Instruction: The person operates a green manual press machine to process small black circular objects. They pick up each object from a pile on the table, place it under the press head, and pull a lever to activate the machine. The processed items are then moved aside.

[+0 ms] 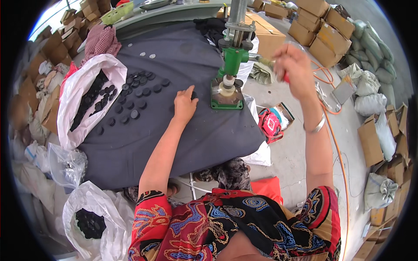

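Observation:
My left hand [185, 105] rests at the middle of the dark cloth, left of a green hand press [230, 65]. Its fingers are closed on a small round black cap [194, 95], partly hidden by the fingertips. My right hand [295, 71] is raised to the right of the press, slightly blurred. Its fingers curl round the outer end of the press lever [264, 62], and a bit of red shows beneath them. Below the press's ram, a pale round piece [227, 89] sits on the green base. Several loose black caps [135, 114] lie left of my left hand.
A white bag [69, 126] of black pieces lies open on the table's left. Another white bag [117, 217] with black pieces stands below it. An orange hose [337, 148] crosses the floor at right. Cardboard boxes [328, 39] and sacks [370, 104] line the far right.

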`<state>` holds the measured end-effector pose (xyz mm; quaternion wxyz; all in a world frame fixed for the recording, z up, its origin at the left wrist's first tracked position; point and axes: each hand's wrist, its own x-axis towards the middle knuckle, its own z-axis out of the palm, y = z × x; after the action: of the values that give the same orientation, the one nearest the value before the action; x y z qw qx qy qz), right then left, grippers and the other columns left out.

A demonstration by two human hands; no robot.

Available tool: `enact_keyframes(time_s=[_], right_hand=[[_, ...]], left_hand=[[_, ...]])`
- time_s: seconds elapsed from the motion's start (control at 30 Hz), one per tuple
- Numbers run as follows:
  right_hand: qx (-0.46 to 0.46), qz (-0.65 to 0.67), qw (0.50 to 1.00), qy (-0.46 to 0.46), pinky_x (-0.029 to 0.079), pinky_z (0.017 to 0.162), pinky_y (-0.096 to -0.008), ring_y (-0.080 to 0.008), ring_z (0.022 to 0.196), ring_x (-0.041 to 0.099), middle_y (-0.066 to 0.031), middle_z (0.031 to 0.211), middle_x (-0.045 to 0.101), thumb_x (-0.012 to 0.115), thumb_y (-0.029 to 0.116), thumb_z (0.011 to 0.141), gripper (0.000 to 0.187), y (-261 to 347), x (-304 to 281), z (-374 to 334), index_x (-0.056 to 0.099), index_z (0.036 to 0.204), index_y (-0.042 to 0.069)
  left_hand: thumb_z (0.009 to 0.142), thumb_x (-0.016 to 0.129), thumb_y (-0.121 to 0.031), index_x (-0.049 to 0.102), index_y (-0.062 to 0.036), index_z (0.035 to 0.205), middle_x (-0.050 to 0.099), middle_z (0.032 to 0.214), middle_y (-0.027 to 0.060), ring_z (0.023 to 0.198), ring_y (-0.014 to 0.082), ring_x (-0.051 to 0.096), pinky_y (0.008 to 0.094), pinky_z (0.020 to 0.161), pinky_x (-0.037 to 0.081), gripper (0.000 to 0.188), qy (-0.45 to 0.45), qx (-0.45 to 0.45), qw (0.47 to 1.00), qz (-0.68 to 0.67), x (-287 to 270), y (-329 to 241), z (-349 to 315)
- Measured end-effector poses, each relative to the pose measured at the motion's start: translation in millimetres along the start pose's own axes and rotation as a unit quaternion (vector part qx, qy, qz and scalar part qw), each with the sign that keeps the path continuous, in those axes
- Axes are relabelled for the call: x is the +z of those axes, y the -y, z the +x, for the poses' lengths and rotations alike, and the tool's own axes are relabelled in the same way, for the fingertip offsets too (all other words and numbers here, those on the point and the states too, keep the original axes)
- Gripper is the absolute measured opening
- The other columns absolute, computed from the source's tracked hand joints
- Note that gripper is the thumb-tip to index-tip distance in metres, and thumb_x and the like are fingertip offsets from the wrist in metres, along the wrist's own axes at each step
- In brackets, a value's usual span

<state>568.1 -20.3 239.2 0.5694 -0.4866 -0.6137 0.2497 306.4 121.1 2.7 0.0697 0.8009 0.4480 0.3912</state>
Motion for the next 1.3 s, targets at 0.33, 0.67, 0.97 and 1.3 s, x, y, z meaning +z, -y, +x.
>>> enact_keyframes(time_s=[0.33,0.67,0.97,1.3], right_hand=[[0.009,0.046,0.999,0.026,0.041,0.051,-0.0254,-0.0114,0.048,0.048,-0.0039,0.055,0.05,0.051,0.004,0.078,0.015,20.3,-13.1,46.4,0.059,0.086,-0.005],[-0.015,0.041,0.999,0.012,0.038,0.047,-0.025,-0.0114,0.048,0.048,-0.0036,0.055,0.05,0.051,0.005,0.078,0.015,15.2,-13.2,46.3,0.06,0.086,-0.005],[-0.011,-0.015,1.0,-0.012,0.038,0.046,-0.0244,-0.0094,0.048,0.049,-0.0023,0.056,0.052,0.049,0.004,0.079,0.014,2.2,1.9,4.7,0.06,0.085,-0.002],[-0.284,-0.101,0.952,-0.049,0.046,0.056,-0.0321,-0.0241,0.058,0.055,-0.0098,0.066,0.056,0.052,-0.008,0.07,0.013,-92.8,29.6,-80.8,0.058,0.079,-0.001]], left_hand=[[0.069,0.076,-0.011,0.038,0.0,0.136,0.065,0.096,0.0188,0.093,0.0361,0.06,0.0424,0.082,0.047,0.078,0.067,-0.04,0.993,-0.092,8.2,-92.6,40.9],[0.068,0.08,-0.014,0.031,0.0044,0.138,0.067,0.105,0.0186,0.101,0.0351,0.06,0.0422,0.089,0.045,0.088,0.013,-0.079,0.989,-0.122,44.9,-99.9,48.4],[0.066,0.08,-0.011,0.031,0.0036,0.139,0.064,0.113,0.0203,0.105,0.0347,0.061,0.039,0.092,0.047,0.089,0.019,-0.115,0.972,-0.203,47.0,-95.6,46.5],[0.075,0.064,-0.011,0.056,-0.0036,0.118,0.054,0.124,0.0177,0.112,0.0335,0.05,0.0492,0.09,0.038,0.044,-0.09,-0.043,0.972,0.215,-2.9,13.0,52.3]])
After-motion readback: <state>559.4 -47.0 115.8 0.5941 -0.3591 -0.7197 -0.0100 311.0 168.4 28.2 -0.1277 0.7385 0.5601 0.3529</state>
